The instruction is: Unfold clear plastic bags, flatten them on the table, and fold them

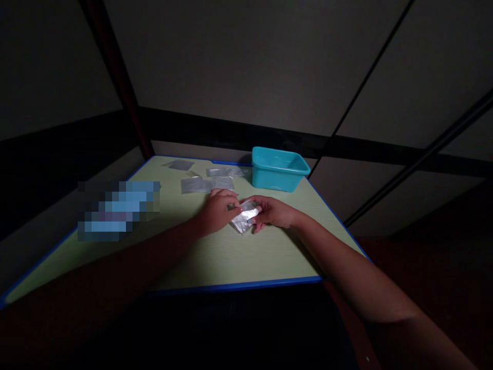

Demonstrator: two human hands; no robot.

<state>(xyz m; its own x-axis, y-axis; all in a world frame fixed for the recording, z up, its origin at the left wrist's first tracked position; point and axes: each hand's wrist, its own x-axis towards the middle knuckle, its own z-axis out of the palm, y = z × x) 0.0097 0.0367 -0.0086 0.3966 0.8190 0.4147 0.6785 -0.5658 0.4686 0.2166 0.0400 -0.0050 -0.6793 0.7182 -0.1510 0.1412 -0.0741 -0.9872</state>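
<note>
I'm watching the left hand and right hand pinching one clear packet between them over the table, its handling seemingly unfinished. Beyond, more flat packets are lying loose, apparently waiting, left of the teal tub.

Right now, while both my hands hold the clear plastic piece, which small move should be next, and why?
Perhaps smooth the plastic piece gently: it looks creased and shiny between the left hand and right hand, while the other pieces on the table look flatter.
</note>
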